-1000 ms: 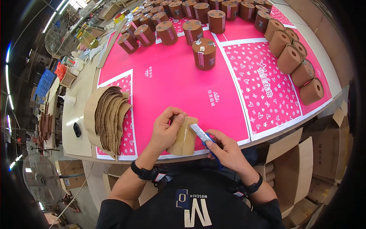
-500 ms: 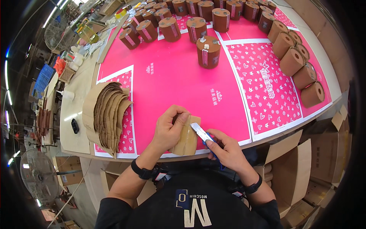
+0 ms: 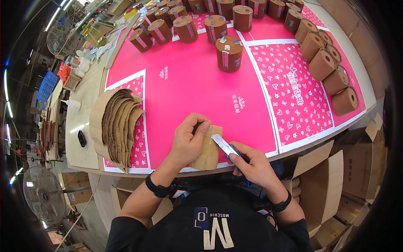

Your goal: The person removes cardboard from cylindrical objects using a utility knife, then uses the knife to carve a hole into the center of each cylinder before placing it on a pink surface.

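My left hand (image 3: 187, 138) is closed around a short tan cylinder (image 3: 207, 156) at the table's near edge. Its surface looks like kraft paper or cardboard, with a lengthwise seam or crease. In my right hand (image 3: 255, 167) is a utility knife (image 3: 223, 145) with a blue handle, its long blade out. The blade lies across the cylinder's right side near the upper end, close to my left thumb. Whether it cuts in or only rests there, I cannot tell. A fanned stack of brown paper sheets (image 3: 121, 130) lies left of my hands.
Pink printed sheets (image 3: 189, 84) cover the table. A brown cylinder with a pink strap and metal fittings (image 3: 229, 54) stands ahead, several more behind it. Plain brown cylinders with holes (image 3: 345, 101) line the right side. An opened cardboard box (image 3: 325, 189) stands below the right edge.
The knife blade has shifted slightly along the tan cylinder, and my right hand has turned a little. The cylinder is tilted slightly differently. My left hand keeps its hold.
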Motion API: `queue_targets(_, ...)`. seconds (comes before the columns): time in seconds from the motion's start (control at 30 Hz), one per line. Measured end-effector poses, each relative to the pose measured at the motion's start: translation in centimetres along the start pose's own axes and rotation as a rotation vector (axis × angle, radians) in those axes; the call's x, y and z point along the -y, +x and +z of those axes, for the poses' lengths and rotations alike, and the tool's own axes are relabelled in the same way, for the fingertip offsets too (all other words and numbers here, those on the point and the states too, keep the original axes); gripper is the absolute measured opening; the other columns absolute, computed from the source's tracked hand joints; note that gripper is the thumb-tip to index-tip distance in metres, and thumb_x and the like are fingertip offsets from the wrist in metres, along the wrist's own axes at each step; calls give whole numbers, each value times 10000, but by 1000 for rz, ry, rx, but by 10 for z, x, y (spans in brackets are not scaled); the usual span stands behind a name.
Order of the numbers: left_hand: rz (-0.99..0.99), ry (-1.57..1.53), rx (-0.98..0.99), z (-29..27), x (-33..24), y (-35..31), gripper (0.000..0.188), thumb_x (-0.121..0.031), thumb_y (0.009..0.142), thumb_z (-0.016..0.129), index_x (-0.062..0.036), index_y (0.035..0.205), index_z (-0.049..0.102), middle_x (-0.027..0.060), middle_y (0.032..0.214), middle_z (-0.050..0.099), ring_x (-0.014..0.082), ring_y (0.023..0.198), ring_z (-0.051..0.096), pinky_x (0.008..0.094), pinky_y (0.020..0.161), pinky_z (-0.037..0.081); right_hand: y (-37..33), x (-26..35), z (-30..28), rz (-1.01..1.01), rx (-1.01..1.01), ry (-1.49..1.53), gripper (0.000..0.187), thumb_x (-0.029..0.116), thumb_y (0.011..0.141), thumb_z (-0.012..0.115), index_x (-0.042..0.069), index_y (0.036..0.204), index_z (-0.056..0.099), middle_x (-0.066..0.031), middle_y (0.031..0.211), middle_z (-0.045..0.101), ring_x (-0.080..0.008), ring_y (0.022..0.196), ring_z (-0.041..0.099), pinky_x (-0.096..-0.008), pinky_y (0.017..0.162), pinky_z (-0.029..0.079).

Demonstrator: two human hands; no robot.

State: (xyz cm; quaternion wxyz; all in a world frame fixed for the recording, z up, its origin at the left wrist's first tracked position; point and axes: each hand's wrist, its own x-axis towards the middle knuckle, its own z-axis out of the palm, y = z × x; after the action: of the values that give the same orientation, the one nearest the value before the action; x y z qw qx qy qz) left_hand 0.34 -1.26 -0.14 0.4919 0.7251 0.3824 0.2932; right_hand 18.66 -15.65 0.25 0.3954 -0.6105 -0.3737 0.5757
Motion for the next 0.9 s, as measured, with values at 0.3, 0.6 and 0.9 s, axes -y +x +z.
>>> queue_targets(0.3,61,134,70,-3,-6,3,149,-116,1056,603,-15,1111,697,60,1020,695,127,963,631,278,864,502,-3,-4,-1,-63,-126,6,392,239,1029,645,4,1341,621,-99,854,698,-142,655,699,-286,612,553)
queue_targets(0.6,133,8,-13,-9,4,-4,124,-91,1039,626,-13,1091,707,70,1006,701,149,948,645,289,854,503,1,6,-1,-192,-92,-136,340,252,1003,630,48,1275,639,-175,914,700,-328,826,699,-399,747,539)
queue_targets(0.9,69,-55,-35,-6,5,-9,146,-115,1058,613,3,1084,696,50,992,697,102,932,619,266,849,491,1,16,-1,-301,-98,-339,288,219,1002,625,47,1233,646,-153,851,674,-312,764,665,-390,708,515)
